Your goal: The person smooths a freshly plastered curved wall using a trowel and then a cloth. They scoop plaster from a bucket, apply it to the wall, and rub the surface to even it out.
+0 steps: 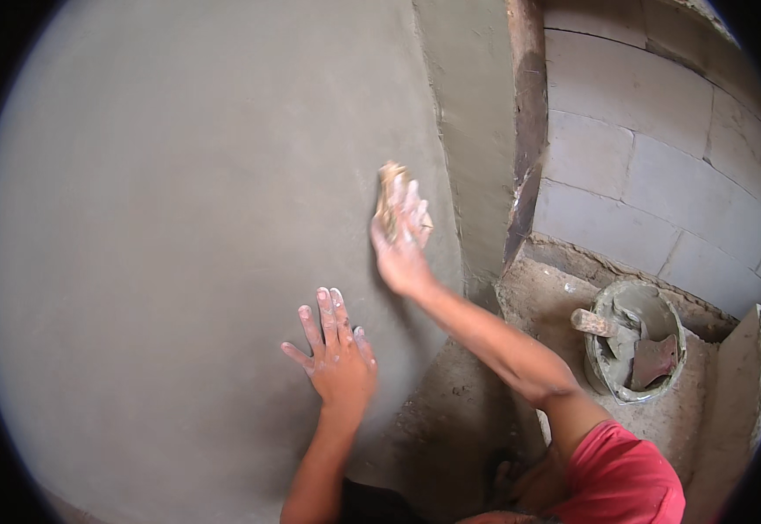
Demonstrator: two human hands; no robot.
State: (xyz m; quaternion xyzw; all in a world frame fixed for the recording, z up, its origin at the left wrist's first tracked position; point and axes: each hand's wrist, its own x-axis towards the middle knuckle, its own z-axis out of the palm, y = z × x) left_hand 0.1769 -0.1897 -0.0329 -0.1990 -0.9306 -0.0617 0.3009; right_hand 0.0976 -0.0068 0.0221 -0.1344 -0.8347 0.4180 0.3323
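A smooth grey plastered wall (179,218) fills the left and middle of the view. My right hand (405,244) presses a tan, crumpled sponge-like pad (389,194) against it, near the wall's right-hand edge. The fingers lie over the pad and hide much of it. Lower and to the left, my left hand (342,362) is open, its fingers spread on or just off the plaster, holding nothing. Pale residue marks the fingers of both hands.
A bucket (597,371) of grey mortar stands at the right, with a wooden-handled trowel (597,324) in it. Right of the plaster are a plastered strip (468,131), a rough brown post (529,105) and a pale block wall (625,87). A slab (747,375) stands beyond the bucket.
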